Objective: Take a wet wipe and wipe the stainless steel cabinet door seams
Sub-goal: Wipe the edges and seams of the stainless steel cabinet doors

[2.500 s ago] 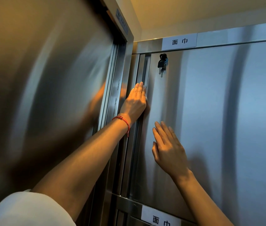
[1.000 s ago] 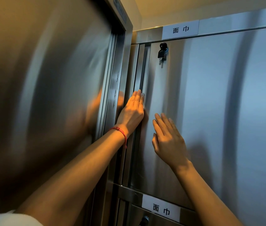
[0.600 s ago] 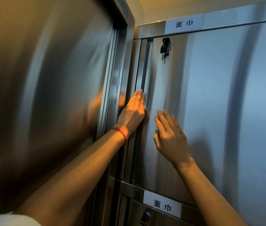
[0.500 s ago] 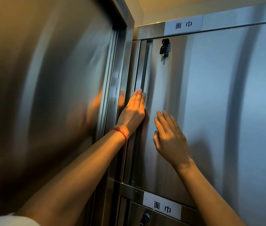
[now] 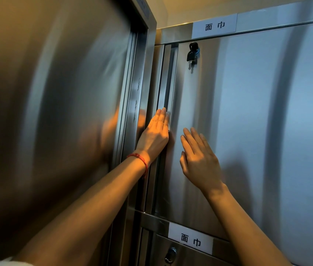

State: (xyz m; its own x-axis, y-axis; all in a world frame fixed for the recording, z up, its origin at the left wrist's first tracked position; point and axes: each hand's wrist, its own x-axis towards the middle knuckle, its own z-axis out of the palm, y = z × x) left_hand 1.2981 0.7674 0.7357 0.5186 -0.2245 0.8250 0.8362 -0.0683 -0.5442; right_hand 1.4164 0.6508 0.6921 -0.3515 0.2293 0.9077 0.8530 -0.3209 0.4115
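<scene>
Left hand (image 5: 156,134), fingers straight, presses a wipe (image 5: 168,120), only its edge showing, into the vertical seam (image 5: 168,87) at the door's (image 5: 247,121) left edge, about mid-height. Right hand (image 5: 199,158) lies flat and empty on the door. Seam above, toward the key (image 5: 192,54), apparently remains to wipe.

A commercial storeroom: labelled (image 5: 214,25), key-locked (image 5: 192,54) stainless steel cabinets (image 5: 266,112)
</scene>
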